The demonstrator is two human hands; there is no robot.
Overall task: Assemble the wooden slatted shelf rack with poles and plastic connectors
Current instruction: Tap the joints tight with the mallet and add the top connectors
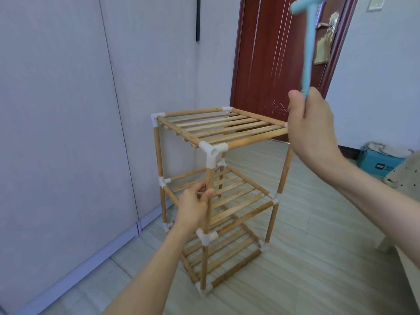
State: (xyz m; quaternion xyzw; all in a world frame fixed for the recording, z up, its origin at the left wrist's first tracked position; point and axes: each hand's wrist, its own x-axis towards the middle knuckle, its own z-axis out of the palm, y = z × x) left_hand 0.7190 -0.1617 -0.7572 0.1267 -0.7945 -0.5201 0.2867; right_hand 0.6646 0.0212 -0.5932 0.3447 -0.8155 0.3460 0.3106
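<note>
Rack: three-tier wooden slatted shelf rack [218,189] of tan poles and white plastic connectors, standing upright on the pale plank floor [306,258], near the grey cabinet wall [68,133] and in front of the dark red door [268,53].
Work done: all three slatted shelves sit in the frame; the visible uprights are socketed at each level.
Top front corner: white three-way plastic connector [213,154] seated on the front pole, one socket facing out and unfilled.
Work left: judged to be final seating of joints only; the right rear top corner is hidden behind the raised hand, so its state cannot be confirmed.
Left hand: left hand [195,208] wrapped round the front upright wooden pole [209,180] between top and middle shelves, fingers [201,189] curled around it, steadying the frame.
Right hand: right hand [311,123] raised above the top shelf, fingers closed round the lower handle of a light blue plastic T-shaped mallet [309,42], head up and blurred.
Assessment: a strike on a top joint appears imminent.
</note>
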